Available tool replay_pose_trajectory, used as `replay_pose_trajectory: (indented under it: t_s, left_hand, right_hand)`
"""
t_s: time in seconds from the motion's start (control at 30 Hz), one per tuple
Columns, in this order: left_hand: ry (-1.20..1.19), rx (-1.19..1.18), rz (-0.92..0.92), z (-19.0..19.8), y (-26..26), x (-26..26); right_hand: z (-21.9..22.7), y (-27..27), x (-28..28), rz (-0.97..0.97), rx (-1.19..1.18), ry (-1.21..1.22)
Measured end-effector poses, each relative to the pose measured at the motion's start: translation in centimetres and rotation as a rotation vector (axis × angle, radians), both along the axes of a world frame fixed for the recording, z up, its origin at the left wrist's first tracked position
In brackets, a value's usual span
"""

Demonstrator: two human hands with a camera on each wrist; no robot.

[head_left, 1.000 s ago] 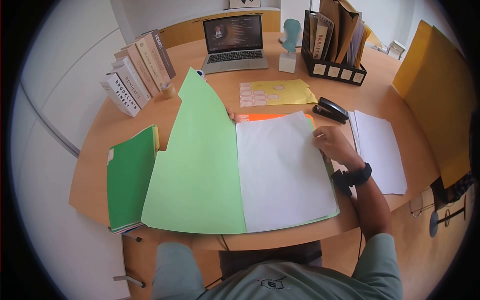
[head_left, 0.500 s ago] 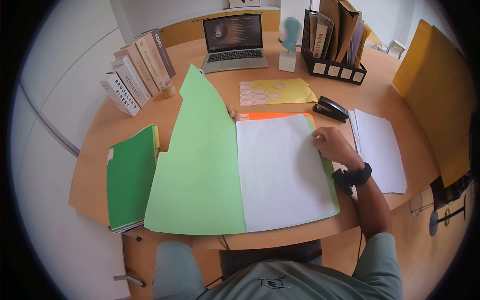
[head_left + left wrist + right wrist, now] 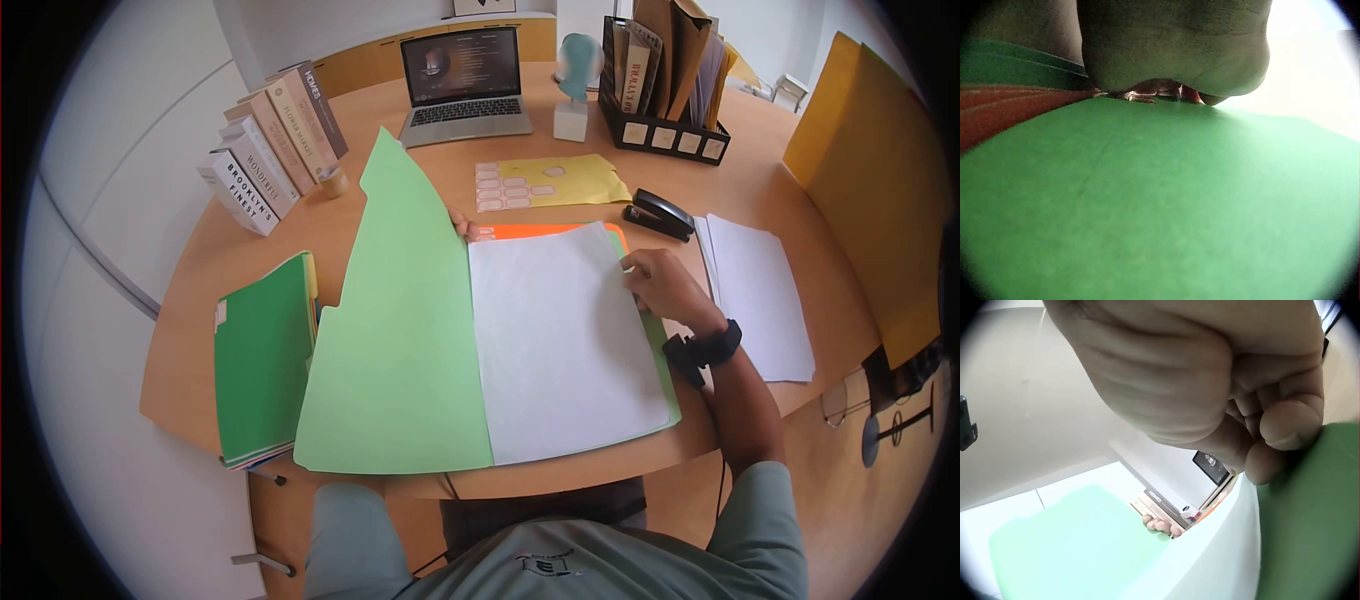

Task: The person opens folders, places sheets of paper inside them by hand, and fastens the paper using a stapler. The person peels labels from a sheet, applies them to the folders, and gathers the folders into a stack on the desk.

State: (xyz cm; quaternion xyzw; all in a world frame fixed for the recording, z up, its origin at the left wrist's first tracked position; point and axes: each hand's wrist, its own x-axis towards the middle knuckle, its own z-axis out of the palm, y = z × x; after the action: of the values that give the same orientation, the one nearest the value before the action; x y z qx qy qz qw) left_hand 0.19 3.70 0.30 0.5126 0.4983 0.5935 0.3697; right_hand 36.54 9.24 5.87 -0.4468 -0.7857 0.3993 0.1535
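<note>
A light green folder (image 3: 390, 330) stands opened over the desk, its left cover raised. On its right half lies a white sheet (image 3: 570, 340), with the edge of an orange folder (image 3: 525, 231) showing above it. My left hand (image 3: 463, 225) holds the raised cover near the fold; only its fingers show past the cover's edge, the rest hidden behind it. In the left wrist view the hand lies against the green surface. My right hand (image 3: 668, 287) pinches the folder's right edge near the sheet's upper right corner, thumb and fingertips meeting the green panel in the right wrist view.
A dark green folder stack (image 3: 262, 360) lies left. Beyond are books (image 3: 270, 150), a laptop (image 3: 463, 85), a teal bust (image 3: 578, 85), a yellow envelope (image 3: 545, 183), a stapler (image 3: 660, 215) and a black file organizer (image 3: 665, 135). White papers (image 3: 765, 300) lie at right.
The folder's raised cover has shifted slightly right at its lower left corner. The white sheet's upper edge has dipped and come back up. Both hands stay at nearly the same places.
</note>
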Motion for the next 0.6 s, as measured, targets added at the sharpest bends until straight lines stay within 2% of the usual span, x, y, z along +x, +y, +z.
replay_pose_trajectory:
  t_s: [0.6]
  left_hand:
    - [0.020, 0.023, -0.013, -0.22, 0.47, -0.05]
  right_hand:
    - [-0.68, 0.43, -0.13, 0.012, 0.008, 0.040]
